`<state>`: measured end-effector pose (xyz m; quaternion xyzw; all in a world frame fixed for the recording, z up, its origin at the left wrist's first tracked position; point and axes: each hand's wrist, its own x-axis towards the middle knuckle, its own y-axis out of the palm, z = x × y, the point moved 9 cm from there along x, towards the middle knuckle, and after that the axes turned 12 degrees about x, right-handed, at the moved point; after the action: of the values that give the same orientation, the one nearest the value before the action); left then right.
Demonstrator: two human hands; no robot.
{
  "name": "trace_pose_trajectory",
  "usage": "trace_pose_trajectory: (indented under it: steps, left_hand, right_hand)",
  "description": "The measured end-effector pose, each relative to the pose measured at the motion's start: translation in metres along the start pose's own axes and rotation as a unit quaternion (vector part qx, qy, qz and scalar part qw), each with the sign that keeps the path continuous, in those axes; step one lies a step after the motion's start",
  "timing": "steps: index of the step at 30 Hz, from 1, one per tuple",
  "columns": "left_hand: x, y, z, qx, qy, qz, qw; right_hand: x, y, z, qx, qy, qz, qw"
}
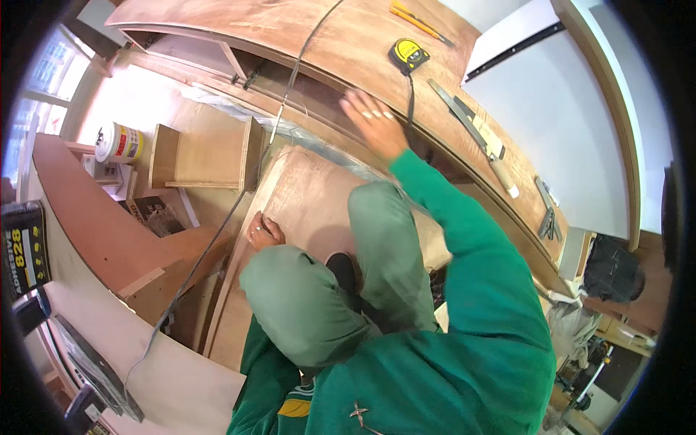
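My right hand [375,125] reaches to the front edge of the long wooden counter [239,20], fingers stretched out and holding nothing. It is beside the open compartment below the top; whether it touches the edge I cannot tell. Low beside my knee, my left hand [265,230] is closed, with curled fingers, near the edge of the plywood panel [308,177]. Anything inside those fingers is hidden. On the counter, a yellow and black tape measure [408,54] lies close to my right hand, its black strap hanging over the edge. A handsaw [467,123] rests further right.
A yellow utility knife [420,23] and dark metal tools [547,210] lie on the counter. A thin cable [293,76] crosses the space diagonally. An open plywood box [206,154] and a white bucket [119,143] stand left. A curved brown panel [94,210] borders the lower left.
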<state>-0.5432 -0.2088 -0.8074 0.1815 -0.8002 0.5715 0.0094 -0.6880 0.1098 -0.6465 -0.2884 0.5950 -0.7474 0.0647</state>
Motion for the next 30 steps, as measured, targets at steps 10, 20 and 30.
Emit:
trace_pose_trajectory:
  steps: [10, 20, 30]
  left_hand:
    - [0.001, -0.035, -0.039, 0.036, -0.042, 0.074, 0.996]
    - [-0.012, 0.018, -0.112, -0.296, 0.015, 0.17, 0.94]
    - [0.124, -0.02, -0.329, -0.084, 0.321, -0.083, 0.94]
  right_hand:
    - [0.033, 0.015, -0.001, 0.054, -0.002, -0.017, 0.998]
    - [-0.25, -0.061, -0.017, 0.19, 0.143, 0.055, 0.97]
    - [-0.343, -0.046, -0.03, 0.255, 0.431, 0.084, 0.861]
